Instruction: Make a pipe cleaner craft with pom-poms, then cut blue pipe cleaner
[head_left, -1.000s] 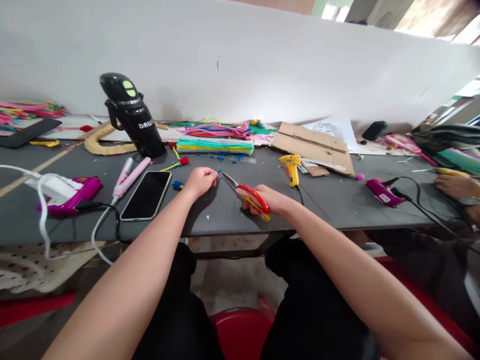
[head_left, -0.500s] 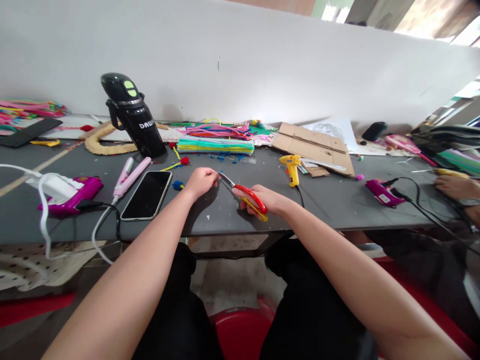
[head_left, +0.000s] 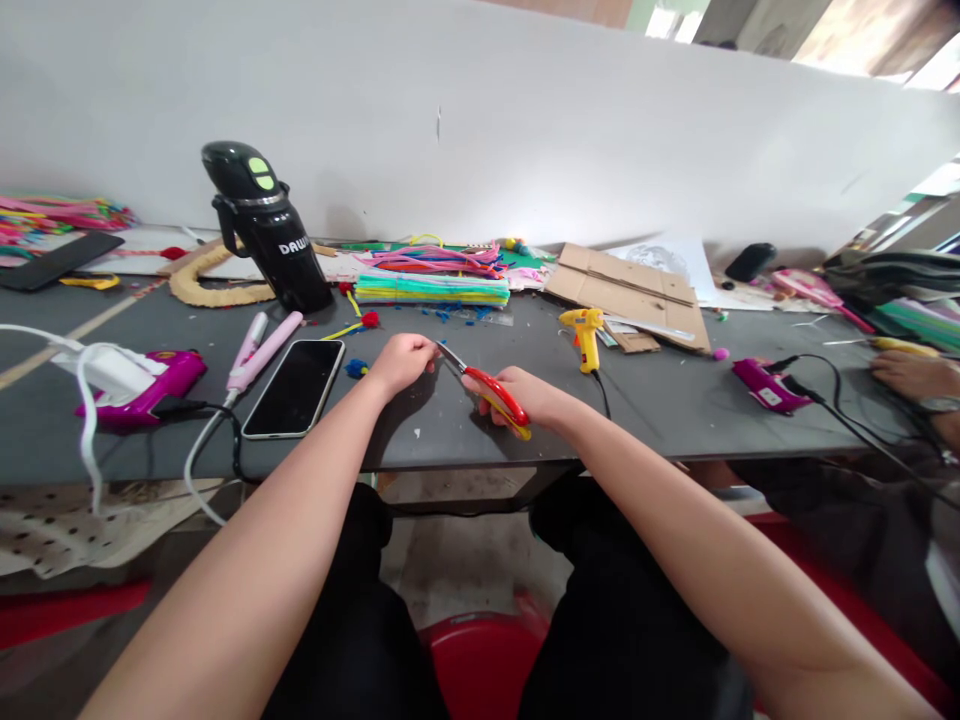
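Note:
My right hand [head_left: 517, 396] is wrapped round the handles of red and yellow scissors [head_left: 497, 394]. Their blades point left and up, with the tips at the fingertips of my left hand [head_left: 406, 362]. The left fingers are pinched together; whatever they hold is too small to make out. Beyond my hands lies a bundle of green and yellow pipe cleaners [head_left: 431, 291], with pink ones [head_left: 442, 260] behind it. A small blue pompom [head_left: 356, 369] and a red pompom [head_left: 370, 320] rest to the left of my left hand.
A phone [head_left: 295, 388], pink iron [head_left: 262, 352] and black bottle [head_left: 281, 240] are on the left. To the right are a yellow glue gun [head_left: 586, 338], cardboard [head_left: 630, 290] and a purple power strip [head_left: 771, 386]. Another person's hand [head_left: 911, 375] is at the far right.
The scissors and my right hand have shifted very slightly left. My left hand keeps its pinch in nearly the same place.

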